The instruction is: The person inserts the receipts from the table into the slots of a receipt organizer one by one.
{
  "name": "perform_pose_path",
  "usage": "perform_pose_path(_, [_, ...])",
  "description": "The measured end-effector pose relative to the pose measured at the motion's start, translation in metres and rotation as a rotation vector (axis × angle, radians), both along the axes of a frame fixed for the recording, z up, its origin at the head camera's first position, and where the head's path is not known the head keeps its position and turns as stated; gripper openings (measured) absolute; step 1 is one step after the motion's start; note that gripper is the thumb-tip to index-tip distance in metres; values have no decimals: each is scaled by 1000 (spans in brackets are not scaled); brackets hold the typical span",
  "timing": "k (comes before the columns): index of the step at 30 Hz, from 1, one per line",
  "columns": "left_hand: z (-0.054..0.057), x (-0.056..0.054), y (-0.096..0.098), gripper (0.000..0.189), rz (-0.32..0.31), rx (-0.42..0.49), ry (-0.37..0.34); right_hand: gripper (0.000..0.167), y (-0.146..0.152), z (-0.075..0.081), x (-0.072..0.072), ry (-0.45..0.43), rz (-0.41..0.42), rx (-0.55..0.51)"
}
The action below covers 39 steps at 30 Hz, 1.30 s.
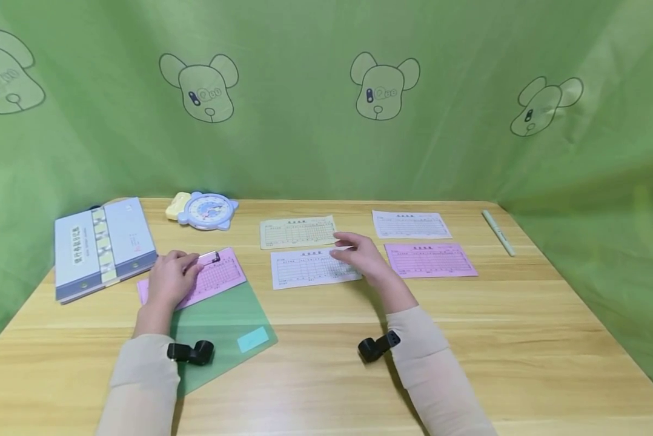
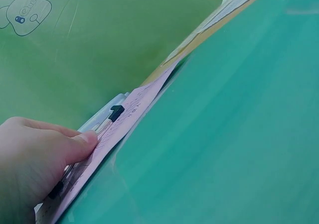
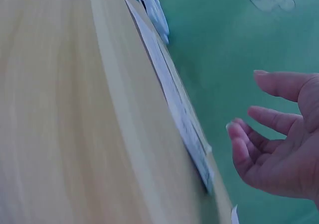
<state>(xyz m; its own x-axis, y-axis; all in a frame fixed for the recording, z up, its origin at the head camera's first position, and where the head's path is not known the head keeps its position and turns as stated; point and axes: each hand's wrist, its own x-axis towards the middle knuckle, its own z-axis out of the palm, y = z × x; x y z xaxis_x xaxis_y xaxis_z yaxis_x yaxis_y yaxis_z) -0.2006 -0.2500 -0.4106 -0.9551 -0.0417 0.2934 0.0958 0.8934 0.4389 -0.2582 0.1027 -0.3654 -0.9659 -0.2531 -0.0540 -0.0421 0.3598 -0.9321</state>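
A green translucent clipboard (image 1: 223, 327) lies tilted at the left front, with a pink printed form (image 1: 223, 274) at its top under a metal clip with black ends (image 2: 117, 113). My left hand (image 1: 169, 280) is at that clip; in the left wrist view its thumb and forefinger pinch the bar. My right hand (image 1: 363, 259) hovers over the right end of a white form (image 1: 299, 270), fingers loosely bent and holding nothing. Just behind that sheet lies a pale yellow form (image 1: 294, 234). The right wrist view shows the right hand's fingers apart from the papers.
Left of the clipboard sits a thick blue-grey binder (image 1: 127, 227). Behind it are a blue toy clock (image 1: 211, 210) and a small yellow object (image 1: 177, 206). To the right lie another white form (image 1: 411, 225), a pink form (image 1: 430, 260) and a pale green pen (image 1: 498, 232). Green curtains enclose the table.
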Motion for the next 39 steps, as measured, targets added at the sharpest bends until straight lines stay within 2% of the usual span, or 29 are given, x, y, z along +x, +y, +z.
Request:
perform_pose_path(8, [1,0,0,31,2,9,3,53,16,-16,-4,-21,-81,131])
perform_pose_path(13, [0,0,0,31,6,14,0,60,19,-24,-4,-29,-83,218])
perform_pose_path(18, [-2,-1,-1,31,8,18,2,68,20,-30,-5,16,-57,356])
perform_pose_path(24, [-2,-1,-1,31,14,28,-5,66,15,-32,-7,109,-61,493])
perform_pose_path(30, [-2,-1,0,31,16,37,-7,58,11,-32,-3,161,-69,533])
perform_pose_path(39, [-1,-1,0,32,15,38,-25,47,9,-34,2,218,-136,542])
